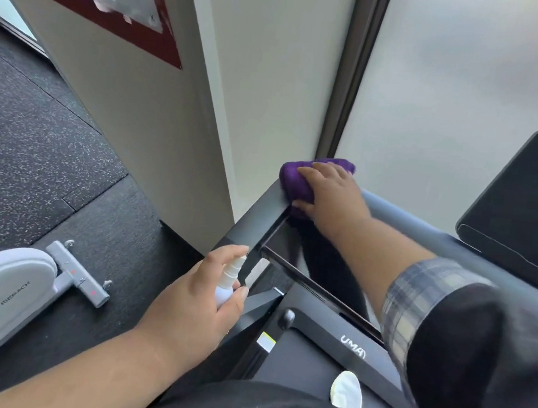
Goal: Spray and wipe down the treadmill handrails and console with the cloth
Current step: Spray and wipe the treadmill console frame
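Note:
My right hand (pixel 332 197) holds a purple cloth (pixel 298 180) wrapped over the far left corner of the black treadmill handrail (pixel 252 217), fingers on top and thumb underneath. My left hand (pixel 210 294) grips a small white spray bottle (pixel 230 281), nozzle up, just left of the handrail's near end. The grey crossbar (pixel 413 224) runs right from the cloth toward the black console (pixel 534 203). Below lies the treadmill deck (pixel 316 352) with a white logo.
A white wall corner (pixel 203 118) stands close behind the handrail, with a frosted window (pixel 468 76) to its right. A white and grey exercise machine (pixel 0 287) sits on the dark speckled floor at the lower left. My white shoe tip (pixel 346 393) rests on the deck.

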